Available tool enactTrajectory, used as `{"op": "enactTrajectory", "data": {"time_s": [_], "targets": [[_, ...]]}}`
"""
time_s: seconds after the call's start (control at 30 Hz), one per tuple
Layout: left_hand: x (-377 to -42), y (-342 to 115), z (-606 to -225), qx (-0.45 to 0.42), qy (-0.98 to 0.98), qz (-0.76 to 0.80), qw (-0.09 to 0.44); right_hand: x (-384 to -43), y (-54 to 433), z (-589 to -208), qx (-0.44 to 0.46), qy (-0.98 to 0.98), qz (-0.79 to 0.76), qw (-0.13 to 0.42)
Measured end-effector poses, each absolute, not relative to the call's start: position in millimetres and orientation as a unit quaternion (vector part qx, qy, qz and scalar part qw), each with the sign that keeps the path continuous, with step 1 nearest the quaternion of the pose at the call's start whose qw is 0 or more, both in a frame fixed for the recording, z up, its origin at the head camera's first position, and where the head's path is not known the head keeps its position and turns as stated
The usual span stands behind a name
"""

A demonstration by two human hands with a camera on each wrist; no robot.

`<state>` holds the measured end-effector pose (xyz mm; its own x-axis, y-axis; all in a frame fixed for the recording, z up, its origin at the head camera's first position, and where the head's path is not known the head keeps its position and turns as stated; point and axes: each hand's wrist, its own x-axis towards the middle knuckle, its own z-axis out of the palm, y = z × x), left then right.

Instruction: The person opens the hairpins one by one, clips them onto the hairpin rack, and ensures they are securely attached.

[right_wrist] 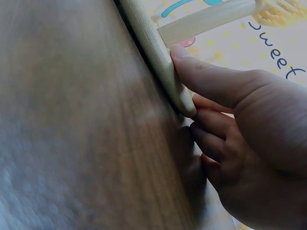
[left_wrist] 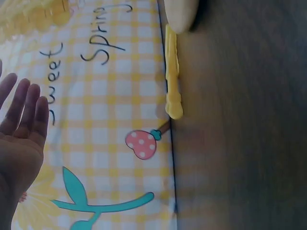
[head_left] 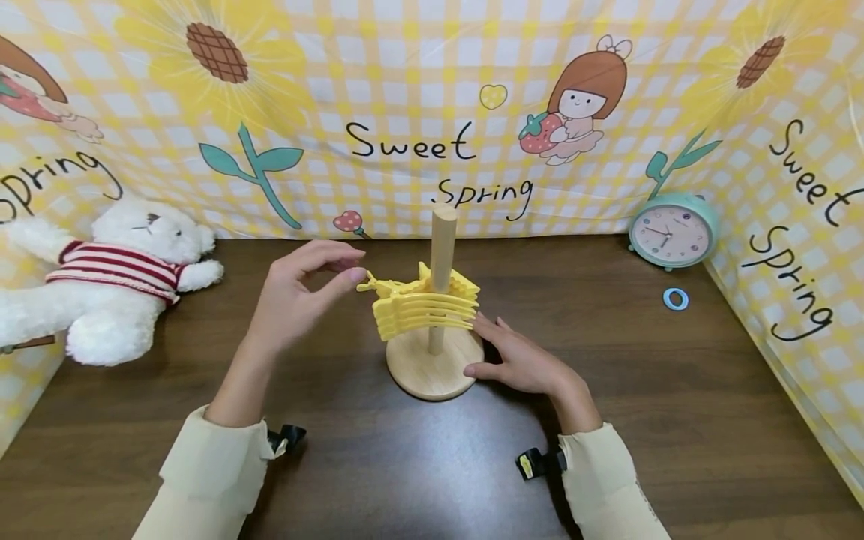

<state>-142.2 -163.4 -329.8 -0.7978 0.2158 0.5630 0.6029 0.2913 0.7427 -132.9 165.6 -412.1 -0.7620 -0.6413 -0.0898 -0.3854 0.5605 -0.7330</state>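
A wooden stand (head_left: 435,375) with a round base and upright post stands on the table. Around its post sits a yellow plastic cluster (head_left: 425,309) with curved, rib-like bars, higher than the base. My right hand (head_left: 523,360) pinches the base's right rim, thumb on top and fingers at the edge, as the right wrist view shows. My left hand (head_left: 297,292) is raised left of the cluster, holding nothing, its fingers loosely extended and thumb tip near a thin yellow end (head_left: 367,284). In the left wrist view a slim yellow piece (left_wrist: 173,81) shows close to the base.
A white teddy bear (head_left: 135,277) in a striped shirt leans at the left. At the back right stands a green alarm clock (head_left: 671,231), with a blue ring (head_left: 675,298) in front of it. A patterned yellow cloth (head_left: 405,60) hangs behind and beside the table.
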Motion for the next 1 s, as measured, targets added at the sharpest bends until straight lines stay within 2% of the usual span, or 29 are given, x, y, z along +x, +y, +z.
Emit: {"op": "enactTrajectory", "data": {"time_s": [0.27, 0.53, 0.87, 1.0], "targets": [[-166.6, -171.9, -342.5, -0.194, -0.825, -0.515, 0.129, -131.9, 166.8, -413.1, -0.294, 0.867, -0.361, 0.176], [-181.6, -176.8, -360.5, -0.160, -0.844, -0.502, 0.102, -132.1, 168.1, -411.9, -0.290, 0.869, -0.360, 0.177], [-208.4, -192.3, -379.7, -0.115, -0.843, -0.525, -0.020, -133.0, 166.8, -412.7, -0.293, 0.870, -0.357, 0.173], [-217.8, -197.8, -387.6, -0.097, -0.845, -0.524, -0.052, -132.8, 166.3, -411.8, -0.294, 0.869, -0.359, 0.174]]}}
